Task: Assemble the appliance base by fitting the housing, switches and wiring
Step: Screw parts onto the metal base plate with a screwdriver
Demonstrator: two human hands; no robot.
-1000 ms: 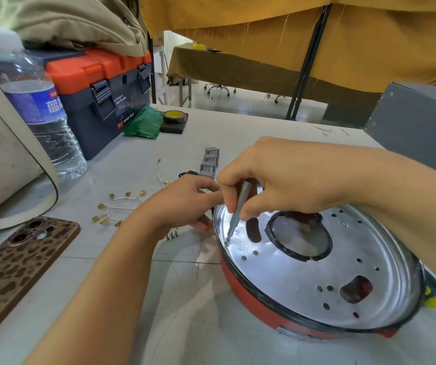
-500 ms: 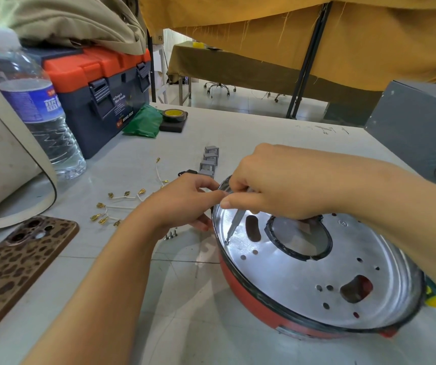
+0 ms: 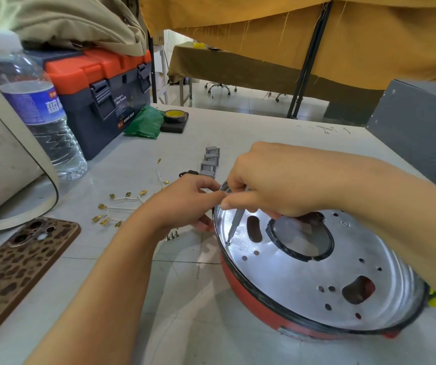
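A red appliance base (image 3: pixel 259 309) lies on the white table, with its shiny metal plate (image 3: pixel 298 280) facing up and full of holes. My right hand (image 3: pixel 272 180) grips a thin grey screwdriver (image 3: pixel 235 223), whose tip stands on a screw (image 3: pixel 228 242) near the plate's left edge. My left hand (image 3: pixel 185 204) grips the base's left rim. Short white wires with brass terminals (image 3: pixel 122 206) lie to the left. Several grey switch blocks (image 3: pixel 211 162) sit in a row behind my hands. A few loose screws (image 3: pixel 172 235) lie beside my left wrist.
A phone in a leopard case (image 3: pixel 16 267) lies at the near left. A water bottle (image 3: pixel 37 111), an orange and navy toolbox (image 3: pixel 101 90), a green bag (image 3: pixel 144 122) and a tape roll (image 3: pixel 175 115) stand at the back left. A grey box (image 3: pixel 419 133) stands at the right.
My right hand has turned on the screwdriver and dropped lower over it, hiding most of the shaft. The tip stays on the same spot. My left hand keeps its grip on the rim.
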